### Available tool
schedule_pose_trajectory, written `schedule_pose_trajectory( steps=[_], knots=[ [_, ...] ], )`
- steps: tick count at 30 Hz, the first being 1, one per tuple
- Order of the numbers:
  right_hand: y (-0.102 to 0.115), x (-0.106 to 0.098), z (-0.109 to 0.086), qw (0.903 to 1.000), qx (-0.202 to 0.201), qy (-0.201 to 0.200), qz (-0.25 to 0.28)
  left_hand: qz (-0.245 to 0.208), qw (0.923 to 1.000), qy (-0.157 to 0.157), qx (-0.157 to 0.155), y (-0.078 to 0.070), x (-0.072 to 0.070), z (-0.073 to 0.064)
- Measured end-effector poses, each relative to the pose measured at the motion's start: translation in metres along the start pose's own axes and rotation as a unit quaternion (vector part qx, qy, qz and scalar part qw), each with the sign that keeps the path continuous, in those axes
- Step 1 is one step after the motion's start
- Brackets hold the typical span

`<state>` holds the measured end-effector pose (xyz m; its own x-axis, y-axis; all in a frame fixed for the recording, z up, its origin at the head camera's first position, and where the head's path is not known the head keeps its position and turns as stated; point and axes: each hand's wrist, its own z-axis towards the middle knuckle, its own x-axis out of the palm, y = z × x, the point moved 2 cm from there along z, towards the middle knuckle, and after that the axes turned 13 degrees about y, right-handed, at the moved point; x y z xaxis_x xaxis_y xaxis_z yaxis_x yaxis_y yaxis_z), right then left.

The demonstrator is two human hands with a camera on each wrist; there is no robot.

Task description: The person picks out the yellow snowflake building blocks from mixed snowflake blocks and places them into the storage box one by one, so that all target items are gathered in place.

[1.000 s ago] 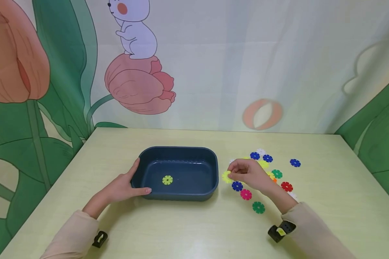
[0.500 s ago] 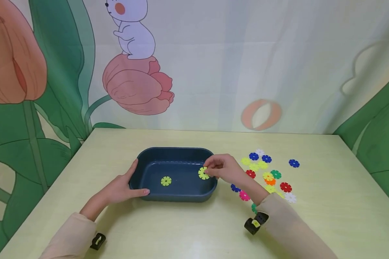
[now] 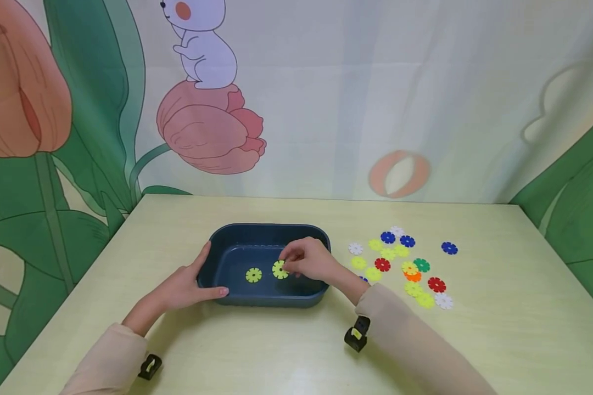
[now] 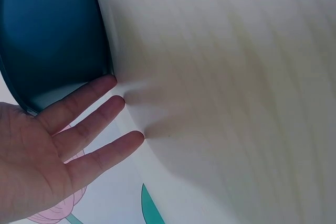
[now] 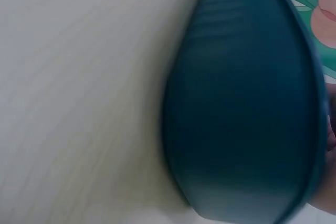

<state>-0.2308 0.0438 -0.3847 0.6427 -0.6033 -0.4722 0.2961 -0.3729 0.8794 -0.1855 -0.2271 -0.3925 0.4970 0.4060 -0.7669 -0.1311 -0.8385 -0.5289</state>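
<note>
A dark blue rectangular bin [image 3: 264, 301] stands on the table. My left hand [image 3: 182, 286] rests at its left end, thumb on the front rim and fingers along the side; the left wrist view shows several straight fingers [image 4: 89, 162] against the bin's outer wall [image 4: 52, 30]. My right hand [image 3: 308, 262] is over the inside of the bin, pinching a yellow-green notched plastic disc [image 3: 279, 269] between thumb and fingers. Just left of it, another such disc [image 3: 253, 275] lies on the bin's floor. In the right wrist view the bin's wall [image 5: 241, 98] is blurred and hides most of the hand.
Right of the bin, several notched discs lie scattered, among them a red disc [image 3: 437, 285], a green disc [image 3: 421, 265] and a white disc [image 3: 443, 300]. One blue disc [image 3: 449, 248] lies apart, farther right. A printed curtain [image 3: 316, 109] hangs behind the table [image 3: 277, 351].
My right hand has carried the yellow-green disc leftward from the scattered discs, over the bin's right rim, toward its middle. The left hand stays at the bin's left end.
</note>
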Motion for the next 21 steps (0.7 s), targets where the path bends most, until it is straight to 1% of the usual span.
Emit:
schedule_pose_trajectory(
  steps=[2, 6, 8, 11, 17, 19, 21],
  knots=[
    [-0.001, 0.003, 0.005, 0.9999, 0.010, 0.005, -0.010, 0.001, 1.0000, 0.000, 0.001, 0.000, 0.000, 0.000],
    [-0.005, 0.007, 0.012, 0.9986, 0.045, 0.019, -0.019, 0.001, 1.0000, 0.000, 0.000, -0.001, -0.001, 0.000],
    [-0.007, 0.009, 0.015, 0.9973, 0.064, 0.027, -0.022, -0.001, 1.0000, 0.000, 0.000, -0.002, -0.001, -0.001],
    [-0.009, 0.011, 0.018, 0.9955, 0.082, 0.036, -0.031, -0.002, 1.0000, 0.001, -0.001, -0.003, -0.001, -0.001],
    [-0.007, 0.014, 0.017, 0.9912, 0.099, 0.040, -0.078, -0.004, 1.0000, 0.002, -0.003, -0.004, -0.001, -0.002],
    [-0.006, 0.013, 0.016, 0.9904, 0.098, 0.035, -0.091, -0.004, 1.0000, 0.002, -0.004, -0.004, -0.001, -0.001],
    [-0.004, 0.011, 0.013, 0.9913, 0.091, 0.028, -0.091, -0.004, 1.0000, 0.003, -0.007, -0.003, 0.000, -0.001]
  ],
)
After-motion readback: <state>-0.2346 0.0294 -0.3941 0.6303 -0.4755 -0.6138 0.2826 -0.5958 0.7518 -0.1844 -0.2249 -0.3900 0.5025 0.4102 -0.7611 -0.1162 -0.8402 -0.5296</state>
